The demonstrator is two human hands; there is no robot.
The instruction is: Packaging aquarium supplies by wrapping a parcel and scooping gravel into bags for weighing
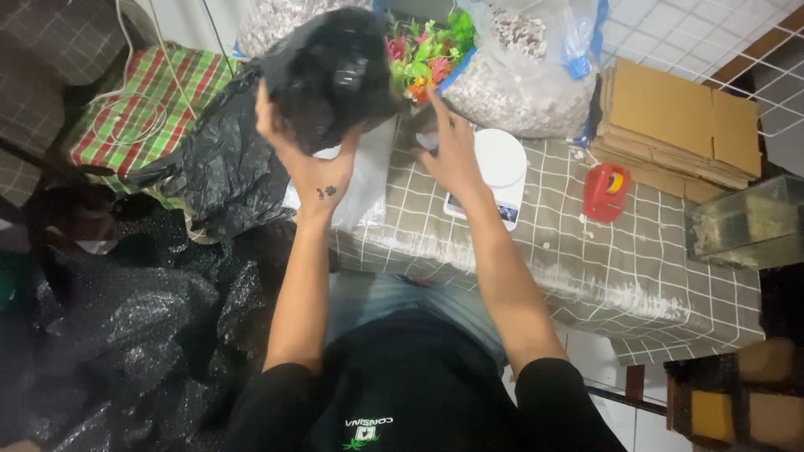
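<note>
My left hand (306,159) is raised over the table's left end and grips a black plastic bag (331,71) bunched around something bulky. My right hand (452,146) reaches forward with fingers spread, beside a white kitchen scale (500,167) and just below a bunch of colourful artificial plants (423,50). What the right fingertips touch is hidden by blur. More black plastic (222,172) drapes off the table's left edge below the raised bag.
The table has a grey grid-patterned cloth (636,251). On it lie a red tape dispenser (605,191), flat cardboard sheets (678,125), clear bags of pebbles (528,84) and a glass tank (745,222). A red-green checked bag (142,109) and black bubble wrap (126,335) lie left.
</note>
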